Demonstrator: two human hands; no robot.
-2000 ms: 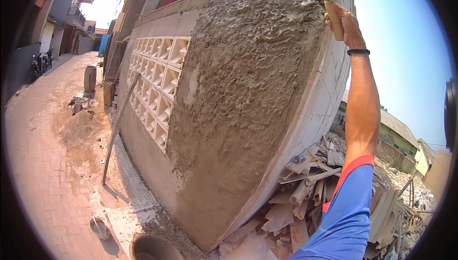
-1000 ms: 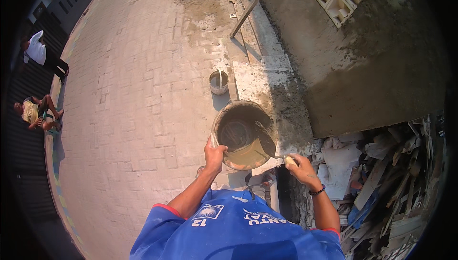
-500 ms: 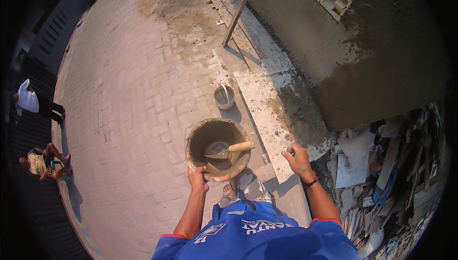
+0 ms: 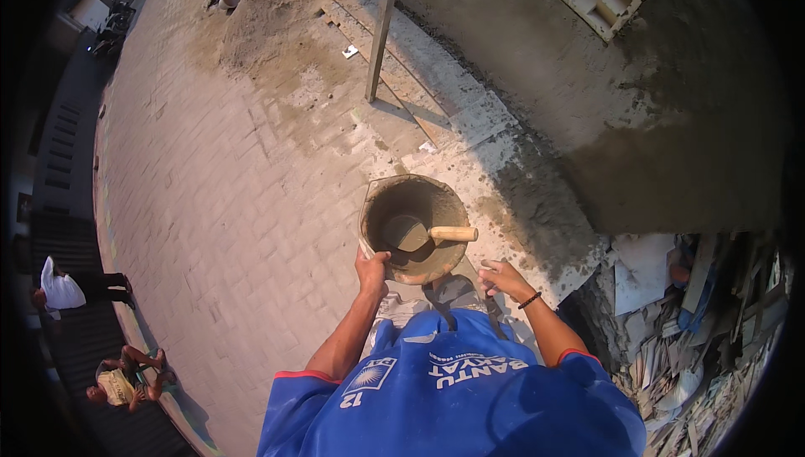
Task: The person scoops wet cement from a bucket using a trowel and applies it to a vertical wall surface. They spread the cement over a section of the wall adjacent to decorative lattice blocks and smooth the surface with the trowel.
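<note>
My left hand [image 4: 371,272] is closed on the near left rim of a round mortar bucket [image 4: 425,269], holding it tipped so that its inside shows. Within it lies a trowel, its blade [image 4: 404,234] down in the bowl and its wooden handle [image 4: 454,233] sticking out over the right rim. A thin wire handle rests along the bucket's left side. Just right of the bucket hangs my right hand [image 4: 503,279], empty, with fingers loosely bent and apart. It touches neither the bucket nor the trowel.
A mortar-spattered board [image 4: 495,205] lies along the plastered wall [image 4: 537,63]. A wooden post [image 4: 381,38] stands ahead, past it a sand heap [image 4: 268,29]. Broken boards and rubble [image 4: 696,331] fill the right side. Two people [image 4: 126,381] are at the far left on the paving [image 4: 210,205].
The bucket has come up and to the right in the picture, now hiding the small pail. My right hand has drawn in closer to it. The whole view has turned somewhat.
</note>
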